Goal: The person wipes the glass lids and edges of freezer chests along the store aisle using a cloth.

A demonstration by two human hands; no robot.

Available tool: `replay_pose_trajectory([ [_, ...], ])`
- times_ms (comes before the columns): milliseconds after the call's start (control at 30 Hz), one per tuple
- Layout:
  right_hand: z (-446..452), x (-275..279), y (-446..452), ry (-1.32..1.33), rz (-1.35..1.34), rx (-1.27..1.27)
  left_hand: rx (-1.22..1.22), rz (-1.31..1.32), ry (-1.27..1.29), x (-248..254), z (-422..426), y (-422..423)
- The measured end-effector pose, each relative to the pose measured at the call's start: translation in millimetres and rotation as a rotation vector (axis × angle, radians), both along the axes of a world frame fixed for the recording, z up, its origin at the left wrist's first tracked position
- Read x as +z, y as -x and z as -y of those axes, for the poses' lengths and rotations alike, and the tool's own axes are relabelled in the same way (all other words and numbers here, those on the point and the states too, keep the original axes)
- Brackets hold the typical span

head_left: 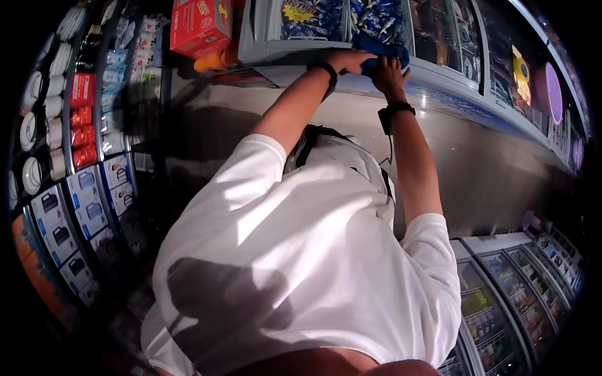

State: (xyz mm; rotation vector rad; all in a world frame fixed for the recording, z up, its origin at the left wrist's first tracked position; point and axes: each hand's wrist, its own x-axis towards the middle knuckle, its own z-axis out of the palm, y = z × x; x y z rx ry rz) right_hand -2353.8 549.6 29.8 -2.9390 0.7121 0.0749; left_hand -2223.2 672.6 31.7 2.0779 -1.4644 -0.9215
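Both hands meet at the front rim of a chest freezer [276,50], on a dark blue crumpled thing [381,51]; whether it is a cloth or a soft package I cannot tell. My left hand [352,61] grips its left side with bent fingers. From the right, my right hand [391,76] holds the near side, fingers curled over it. Just beyond, inside the freezer, lie several blue shiny packets [316,24], with a yellow starburst label [298,10] among them. My palms are hidden from view.
A red box [200,26] stands left of the freezer, with an orange object [211,62] below it. Shelves of boxed goods [88,200] line the left. More glass-topped freezers [495,301] stand at lower right. Tiled floor [467,169] lies between them.
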Motion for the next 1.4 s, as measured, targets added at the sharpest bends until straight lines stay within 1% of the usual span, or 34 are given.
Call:
replay_pose_trajectory([
  [67, 19, -5, 20, 0.092, 0.029, -0.055, 0.022, 0.021, -0.051, -15, 37, 20],
  [133, 40, 3, 39, 0.076, 0.008, -0.075, 0.047, 0.166, -0.187, 3, 61, 44],
  [200, 62, 10, 53, 0.091, -0.016, -0.090, 0.056, 0.180, -0.112, -7, 83, 64],
  [233, 75, 9, 56, 0.091, -0.101, -0.128, 0.065, 0.221, -0.107, -4, 95, 74],
  [333, 109, 5, 70, 0.088, -0.091, -0.171, 0.050, 0.293, -0.107, 0, 128, 98],
  [367, 121, 4, 75, 0.095, -0.139, -0.177, 0.038, 0.315, -0.107, 2, 138, 104],
  [400, 130, 7, 77, 0.091, -0.123, -0.180, 0.036, 0.304, -0.116, 0, 148, 108],
  [467, 149, 12, 87, 0.069, -0.180, -0.173, 0.099, 0.330, -0.025, -6, 163, 122],
  [500, 159, 0, 88, 0.106, -0.168, -0.185, 0.157, 0.410, 0.008, -10, 170, 132],
  [533, 168, -6, 87, 0.143, -0.153, -0.195, 0.202, 0.563, 0.061, -20, 180, 141],
  [600, 183, -10, 88, 0.069, -0.128, -0.204, 0.274, 0.751, 0.067, -31, 196, 159],
  [733, 204, -12, 90, 0.036, -0.093, -0.176, 0.283, 0.773, -0.017, -34, 220, 172],
  [800, 216, -16, 92, 0.035, -0.095, -0.174, 0.315, 0.821, 0.041, -36, 230, 176],
  [867, 225, -7, 96, 0.019, -0.134, -0.188, 0.341, 0.850, 0.124, -56, 244, 179],
  [900, 232, -10, 101, 0.041, -0.137, -0.199, 0.273, 0.829, -0.024, -51, 253, 184],
  [933, 240, -12, 105, 0.066, -0.140, -0.209, 0.236, 0.791, -0.045, -40, 260, 187],
  [1000, 257, -8, 119, 0.086, -0.126, -0.232, 0.276, 0.832, 0.117, -60, 284, 194],
  [1033, 269, -4, 127, 0.094, -0.126, -0.231, 0.232, 0.750, 0.090, -50, 294, 201],
  [1067, 280, 0, 134, 0.101, -0.127, -0.226, 0.260, 0.832, 0.191, -67, 311, 205],
  [1100, 291, -1, 142, 0.165, -0.093, -0.208, 0.249, 0.783, 0.173, -57, 323, 211],
  [1133, 299, 0, 152, 0.296, -0.116, -0.134, 0.238, 0.733, 0.152, -43, 330, 217],
  [1167, 306, 1, 163, 0.299, -0.102, -0.094, 0.204, 0.707, 0.066, -29, 338, 222],
  [1200, 312, 8, 171, 0.306, -0.090, -0.058, 0.233, 0.652, 0.151, -26, 345, 226],
  [1233, 322, 1, 178, 0.314, 0.007, -0.037, 0.214, 0.614, 0.153, -23, 350, 229],
  [1267, 329, 7, 182, 0.314, 0.026, -0.018, 0.201, 0.573, 0.155, -21, 355, 230],
  [1333, 342, 23, 181, 0.212, 0.065, 0.008, 0.085, 0.475, 0.033, -6, 364, 225],
  [1367, 349, 24, 182, 0.189, 0.102, 0.037, 0.081, 0.402, 0.032, -16, 368, 226],
  [1400, 356, 24, 184, 0.161, 0.137, 0.068, 0.043, 0.348, 0.005, -4, 370, 224],
])
